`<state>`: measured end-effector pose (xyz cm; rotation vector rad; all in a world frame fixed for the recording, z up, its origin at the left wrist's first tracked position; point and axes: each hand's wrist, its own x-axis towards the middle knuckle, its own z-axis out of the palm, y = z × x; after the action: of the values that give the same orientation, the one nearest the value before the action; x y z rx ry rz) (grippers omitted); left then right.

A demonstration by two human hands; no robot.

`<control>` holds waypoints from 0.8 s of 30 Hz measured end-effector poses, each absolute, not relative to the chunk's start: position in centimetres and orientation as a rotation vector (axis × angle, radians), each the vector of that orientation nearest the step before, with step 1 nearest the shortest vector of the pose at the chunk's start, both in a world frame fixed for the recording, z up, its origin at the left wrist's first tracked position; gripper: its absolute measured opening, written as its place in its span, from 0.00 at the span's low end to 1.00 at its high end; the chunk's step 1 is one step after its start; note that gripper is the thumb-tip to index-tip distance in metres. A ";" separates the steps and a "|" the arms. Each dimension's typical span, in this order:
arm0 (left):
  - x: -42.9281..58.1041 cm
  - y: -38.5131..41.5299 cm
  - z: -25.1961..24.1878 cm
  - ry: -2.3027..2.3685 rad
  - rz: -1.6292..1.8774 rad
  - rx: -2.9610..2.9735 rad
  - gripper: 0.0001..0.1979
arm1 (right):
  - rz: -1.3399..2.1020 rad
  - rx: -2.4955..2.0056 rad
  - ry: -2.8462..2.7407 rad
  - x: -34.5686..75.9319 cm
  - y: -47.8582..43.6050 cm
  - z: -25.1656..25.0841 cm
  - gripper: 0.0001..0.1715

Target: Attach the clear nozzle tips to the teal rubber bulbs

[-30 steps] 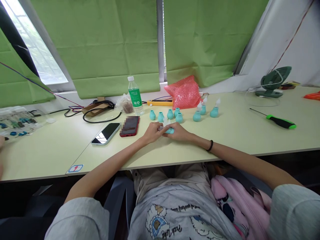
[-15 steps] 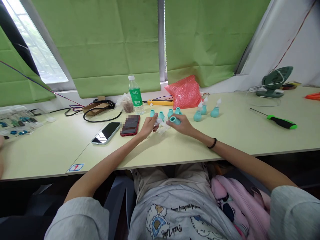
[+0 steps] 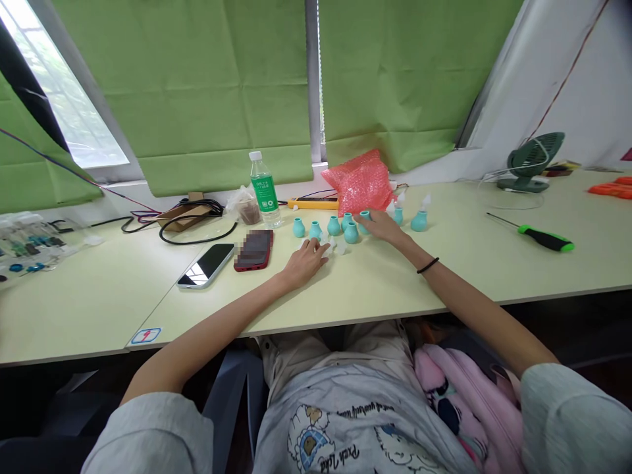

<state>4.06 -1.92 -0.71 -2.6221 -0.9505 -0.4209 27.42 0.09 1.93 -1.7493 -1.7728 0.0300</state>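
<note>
On the table in front of me are several small teal rubber bulbs with open necks, among them one teal bulb (image 3: 351, 232). My right hand (image 3: 382, 227) has its fingers around another teal bulb (image 3: 364, 221) at the right end of this group. Below the bulbs, several translucent white nozzle tips (image 3: 341, 247) lie loose. My left hand (image 3: 303, 264) rests on the table with bent, parted fingers touching the tips; some are hidden under its fingers. Beyond my right hand stand bulbs fitted with nozzles, one of them a nozzle-topped bulb (image 3: 419, 220); another is partly covered by my hand.
Left of my hands lie a red-edged phone (image 3: 253, 250) and a light phone (image 3: 206, 266). Behind stand a water bottle (image 3: 265, 191) and a red bubble-wrap bag (image 3: 363, 184). A screwdriver (image 3: 546, 237) and a small fan (image 3: 530, 164) are at the right.
My hands have moved apart. The right hand has gone right and back with a bulb, to beside the others. My left hand has lowered onto the nozzle tips. The view has shifted slightly.
</note>
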 end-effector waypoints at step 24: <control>3.9 -1.2 -0.5 -0.989 -0.681 -2.591 0.21 | -0.245 -1.911 -1.792 28.0 -0.1 1.6 0.27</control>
<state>3.89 -1.24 -0.52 -2.5912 -0.9889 -0.6807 27.96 -0.13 1.57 -1.9110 -1.7924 -0.2450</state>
